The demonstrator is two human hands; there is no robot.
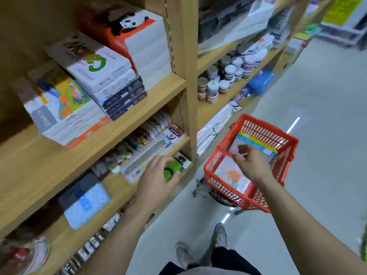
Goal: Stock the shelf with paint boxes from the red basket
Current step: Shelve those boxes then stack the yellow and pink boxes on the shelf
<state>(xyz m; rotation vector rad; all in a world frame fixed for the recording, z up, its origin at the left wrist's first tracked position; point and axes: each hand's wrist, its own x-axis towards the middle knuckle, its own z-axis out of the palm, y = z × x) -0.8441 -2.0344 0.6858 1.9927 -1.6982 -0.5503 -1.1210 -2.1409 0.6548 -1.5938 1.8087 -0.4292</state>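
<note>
The red basket [264, 132] stands on a stool beside the wooden shelf unit [119, 116], with flat paint boxes [256, 142] lying inside. My right hand [251, 162] reaches into the basket, its fingers curled over a pale box there; whether it grips the box I cannot tell. My left hand [156, 179] is at the front edge of a lower shelf, closed around a small green box [171, 169]. Stacks of white paint boxes [93, 72] lie on the upper shelf.
Jars of paint [224, 80] fill the shelf bay to the right. A blue box [87, 201] lies on the lower shelf left of my left hand. A cat [200, 187] sits on the floor under the basket. My shoes [219, 235] stand in the aisle.
</note>
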